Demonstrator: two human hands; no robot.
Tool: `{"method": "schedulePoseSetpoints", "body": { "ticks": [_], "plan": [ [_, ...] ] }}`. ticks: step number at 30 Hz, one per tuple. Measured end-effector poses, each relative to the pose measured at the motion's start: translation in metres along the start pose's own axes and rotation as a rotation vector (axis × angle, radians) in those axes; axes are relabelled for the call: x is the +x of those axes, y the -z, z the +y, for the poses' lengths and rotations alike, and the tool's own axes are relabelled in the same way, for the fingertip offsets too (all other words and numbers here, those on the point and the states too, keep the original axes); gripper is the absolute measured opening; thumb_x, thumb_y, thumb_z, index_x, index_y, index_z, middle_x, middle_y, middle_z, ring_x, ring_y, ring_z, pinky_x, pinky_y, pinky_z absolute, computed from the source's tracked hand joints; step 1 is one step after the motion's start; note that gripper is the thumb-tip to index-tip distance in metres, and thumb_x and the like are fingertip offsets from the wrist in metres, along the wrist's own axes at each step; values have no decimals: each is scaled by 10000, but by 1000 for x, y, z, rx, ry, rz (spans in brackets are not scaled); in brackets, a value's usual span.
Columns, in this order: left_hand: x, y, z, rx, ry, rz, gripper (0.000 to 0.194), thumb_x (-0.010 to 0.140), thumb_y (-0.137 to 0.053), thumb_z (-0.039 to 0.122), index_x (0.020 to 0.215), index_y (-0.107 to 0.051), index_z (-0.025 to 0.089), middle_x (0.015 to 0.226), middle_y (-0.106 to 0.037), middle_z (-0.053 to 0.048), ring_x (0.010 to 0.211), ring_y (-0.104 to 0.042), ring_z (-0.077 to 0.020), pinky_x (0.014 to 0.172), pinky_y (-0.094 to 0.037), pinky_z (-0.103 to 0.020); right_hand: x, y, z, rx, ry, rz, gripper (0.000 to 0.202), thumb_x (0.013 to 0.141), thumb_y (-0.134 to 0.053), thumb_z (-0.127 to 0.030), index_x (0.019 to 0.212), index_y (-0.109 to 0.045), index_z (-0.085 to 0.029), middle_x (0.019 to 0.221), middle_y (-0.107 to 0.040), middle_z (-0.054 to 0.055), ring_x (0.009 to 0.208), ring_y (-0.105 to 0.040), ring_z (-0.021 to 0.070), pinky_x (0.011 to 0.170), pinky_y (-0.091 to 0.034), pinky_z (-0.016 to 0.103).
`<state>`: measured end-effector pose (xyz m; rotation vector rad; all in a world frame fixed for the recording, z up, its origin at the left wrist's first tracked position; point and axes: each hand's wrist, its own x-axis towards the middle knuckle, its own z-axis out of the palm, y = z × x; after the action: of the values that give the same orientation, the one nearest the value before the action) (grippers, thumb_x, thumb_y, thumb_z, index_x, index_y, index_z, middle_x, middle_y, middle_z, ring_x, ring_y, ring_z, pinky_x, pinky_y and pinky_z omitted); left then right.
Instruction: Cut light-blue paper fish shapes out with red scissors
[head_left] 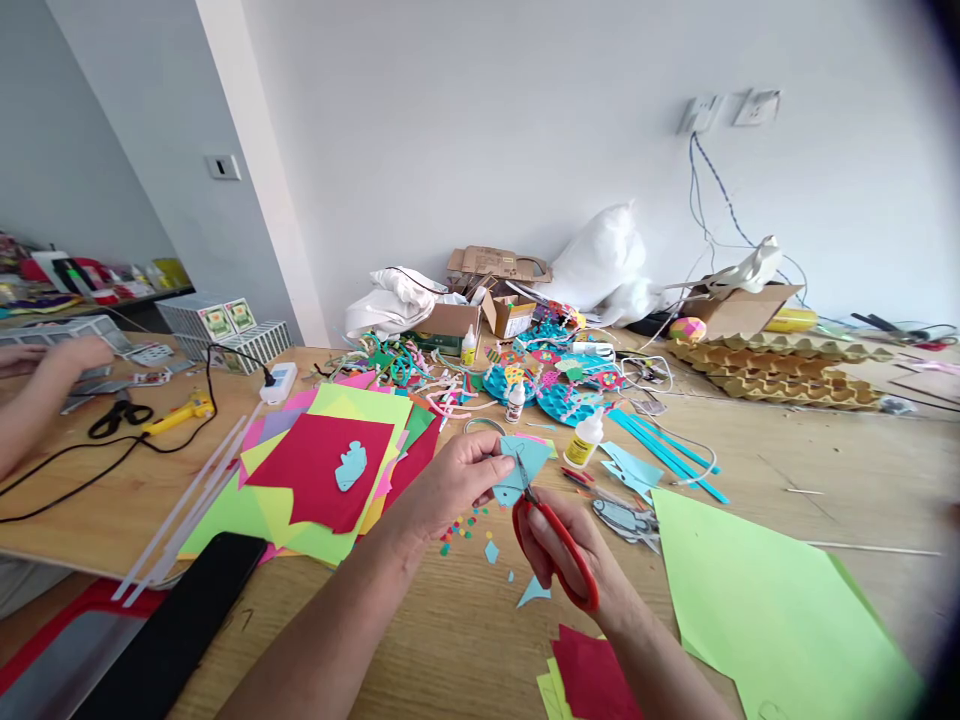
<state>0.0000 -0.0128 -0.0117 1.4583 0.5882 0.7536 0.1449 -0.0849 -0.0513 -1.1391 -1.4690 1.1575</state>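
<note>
My left hand (469,478) pinches the left edge of a light blue piece of paper (531,455) with drawn lines on it. Red-handled scissors (564,545) are in my right hand (577,550), their blades lying against the blue paper. Blue paper scraps (534,592) and small coloured dots (459,530) lie on the wooden table below. To the left, a cut-out light blue shape (350,466) rests on a red sheet (319,470) atop a stack of coloured paper. A dark-outlined fish cut-out (624,518) lies right of my right hand.
A glue bottle (585,440) stands just beyond the paper. Large green sheets (765,600) cover the right side; egg trays (780,372) lie behind. A black phone-like slab (176,620) is at front left. Another person's hands (71,355) work at far left near a yellow glue gun (180,412).
</note>
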Motion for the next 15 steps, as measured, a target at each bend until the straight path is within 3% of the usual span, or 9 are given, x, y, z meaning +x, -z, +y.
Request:
{"method": "schedulePoseSetpoints", "body": {
  "ticks": [15],
  "plan": [
    [0, -5, -1, -81, 35, 24, 259, 734, -574, 399, 673, -507, 157, 563, -422, 48, 478, -319, -52, 451, -216, -199, 0, -1, 1, -56, -31, 63, 496, 805, -447, -692, 628, -436, -229, 395, -414, -68, 347, -359, 98, 360, -295, 220]
  ]
}}
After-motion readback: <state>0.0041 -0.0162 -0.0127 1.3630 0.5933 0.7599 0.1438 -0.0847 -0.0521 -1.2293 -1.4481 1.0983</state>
